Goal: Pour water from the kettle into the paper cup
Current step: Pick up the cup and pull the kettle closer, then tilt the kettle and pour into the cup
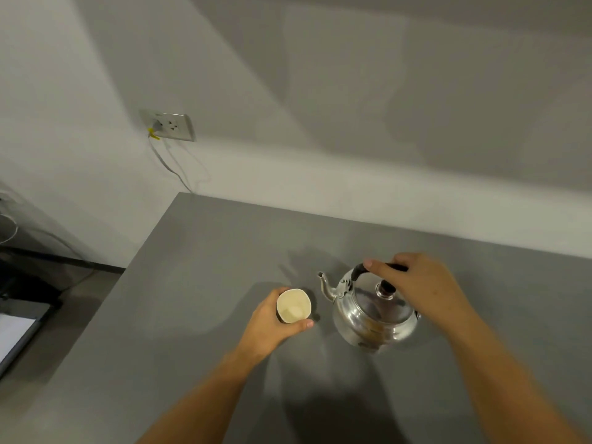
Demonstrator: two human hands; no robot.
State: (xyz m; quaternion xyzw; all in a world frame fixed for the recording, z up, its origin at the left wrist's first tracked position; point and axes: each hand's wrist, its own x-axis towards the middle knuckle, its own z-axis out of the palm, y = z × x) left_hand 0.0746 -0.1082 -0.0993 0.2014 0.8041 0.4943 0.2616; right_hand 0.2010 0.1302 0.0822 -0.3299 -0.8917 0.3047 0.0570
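Both bare forearms reach in from the near edge of the plain grey surface [198, 283]: the left hand [272, 322] is wrapped round a small cream paper cup [293, 306], which looks empty, and the right hand [416, 283] is closed over the black arched handle [358, 270] of a shiny round steel kettle [374, 318]. Kettle and cup both stand upright, just beside each other, spout [325, 285] toward the cup, so pouring has not begun. Next the kettle must be lifted and tipped gently over the steadied cup.
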